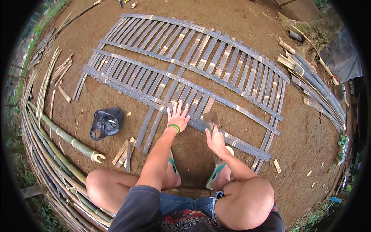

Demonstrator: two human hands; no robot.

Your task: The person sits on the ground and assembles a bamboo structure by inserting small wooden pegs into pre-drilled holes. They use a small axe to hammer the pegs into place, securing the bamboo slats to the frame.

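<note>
A bamboo lattice panel (232,88), made of thin slats under long cross strips, lies on the ground in front of me. My left hand (178,116) rests on its nearest strip with the fingers spread, and a green band circles that wrist. Just right of it, my right hand (216,141) is closed round a tool with a broad, flat brown head (210,117). The head is over the nearest strip; whether it touches cannot be made out. Part of the handle shows below my fist. Two slats stick out toward me left of my left hand.
A black plastic bag (106,124) sits open at the left, beside short split pieces (125,151). Long bamboo poles (69,141) line the left edge. More dark split bamboo (315,86) is piled at the right, near a tree base (317,29). Brown earth (297,149) surrounds the panel.
</note>
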